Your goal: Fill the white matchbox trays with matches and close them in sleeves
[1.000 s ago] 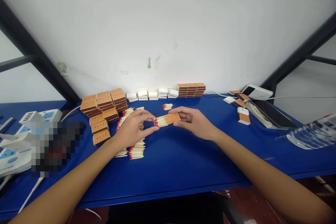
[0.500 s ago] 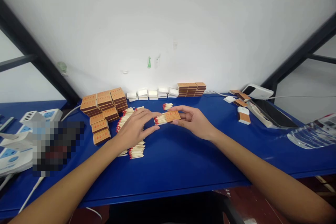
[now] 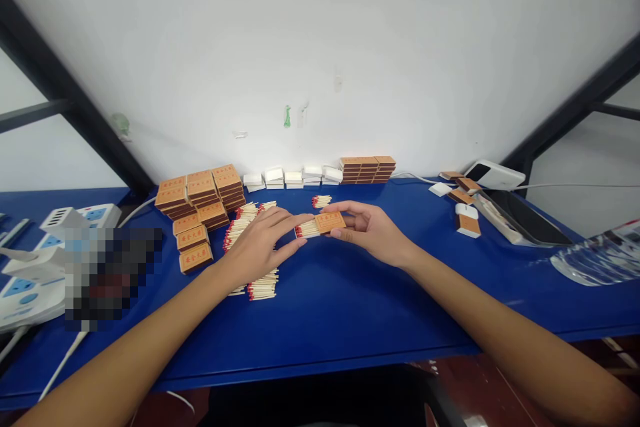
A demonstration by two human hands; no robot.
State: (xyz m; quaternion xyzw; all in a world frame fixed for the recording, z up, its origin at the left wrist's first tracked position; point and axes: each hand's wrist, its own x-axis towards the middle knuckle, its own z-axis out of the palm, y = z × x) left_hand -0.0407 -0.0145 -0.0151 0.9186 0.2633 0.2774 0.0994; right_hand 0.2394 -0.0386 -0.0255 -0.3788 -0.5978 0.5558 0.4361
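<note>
Held low over the blue table is a partly open matchbox, its orange printed sleeve on the right. The white tray sticks out to the left, filled with red-tipped matches. My right hand is closed around the sleeve, thumb at the near side and fingers at the far side. At the tray's end, my left hand grips with thumb and fingers along its two long sides. Loose matches lie in piles beneath and beside my left hand, partly hidden by it. A smaller bunch of matches lies behind the matchbox.
Stacked matchboxes stand at the left, with more stacked boxes by the wall. White trays line the wall between them. Sleeves, a white device and clear plastic lie right; a power strip is left.
Both hands keep their hold on the matchbox, which stays partly open. The whole view has shifted slightly; nothing else has visibly moved.
</note>
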